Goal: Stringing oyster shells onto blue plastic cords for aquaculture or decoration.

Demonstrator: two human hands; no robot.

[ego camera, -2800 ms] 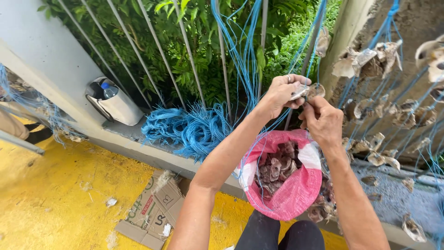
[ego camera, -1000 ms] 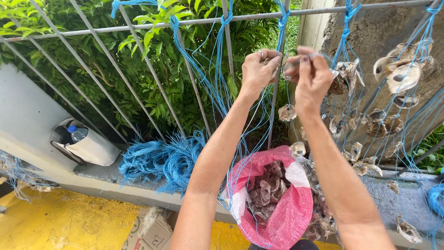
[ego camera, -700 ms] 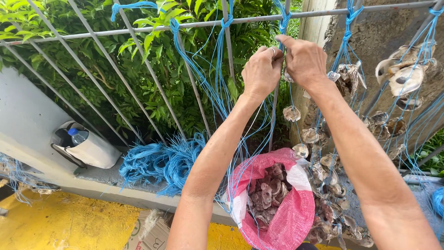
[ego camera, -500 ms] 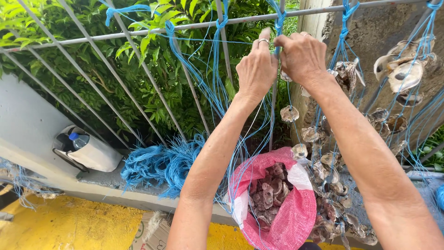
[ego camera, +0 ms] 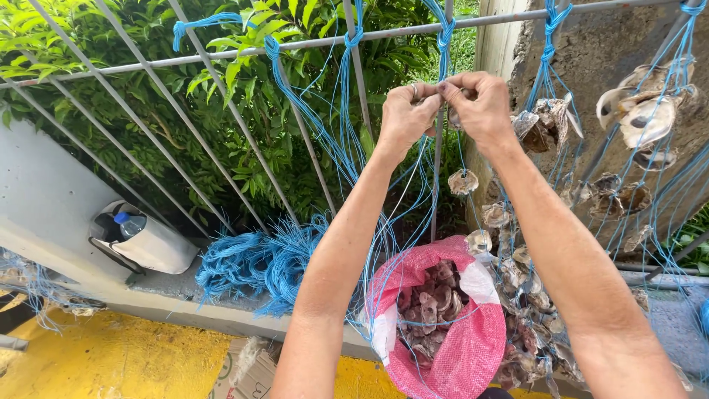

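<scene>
My left hand [ego camera: 405,114] and my right hand [ego camera: 480,105] are raised together just under the horizontal metal rail [ego camera: 221,56] of a fence. Both pinch a thin blue cord [ego camera: 443,35] that is knotted on the rail. An oyster shell [ego camera: 463,182] hangs on that cord right below my hands, with more shells strung under it. A pink mesh sack [ego camera: 458,347] full of shells stands open below my forearms.
More shell strings [ego camera: 642,118] hang at the right against a rough concrete wall. A heap of blue cord [ego camera: 258,258] lies on the ledge, beside a white bag with a bottle [ego camera: 144,240]. Green bushes stand behind the fence. A yellow floor [ego camera: 103,362] and cardboard [ego camera: 247,369] lie below.
My hands have risen from above the sack to the fence rail, with the shell string now hanging below them. In the last half second they barely moved.
</scene>
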